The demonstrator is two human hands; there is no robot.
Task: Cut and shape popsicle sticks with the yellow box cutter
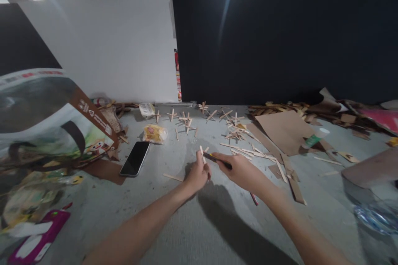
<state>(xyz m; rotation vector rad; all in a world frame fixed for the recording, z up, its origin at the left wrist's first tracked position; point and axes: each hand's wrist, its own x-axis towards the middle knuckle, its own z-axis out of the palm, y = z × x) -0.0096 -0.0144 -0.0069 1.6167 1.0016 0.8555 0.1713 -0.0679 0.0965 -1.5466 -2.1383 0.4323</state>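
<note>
My left hand (198, 174) is closed around a pale wooden craft stick (202, 154), held upright above the table. Beside its upper part a short second piece of wood shows; whether the two are joined I cannot tell. My right hand (241, 169) grips a dark, slim craft knife (220, 160), its front end touching or very close to the stick. A loose craft stick (173, 177) lies left of my left hand. Beyond my hands stand or lie several crossed-stick pieces (187, 123), and more loose sticks (248, 152) are scattered to the right.
A black phone (134, 158) and a yellow snack packet (155, 134) lie on the left, near a large printed bag (93, 132). Brown cardboard (278, 132) and wood scraps are at the right. A purple device (42, 236) sits near left. Panels stand behind the grey table (174, 232).
</note>
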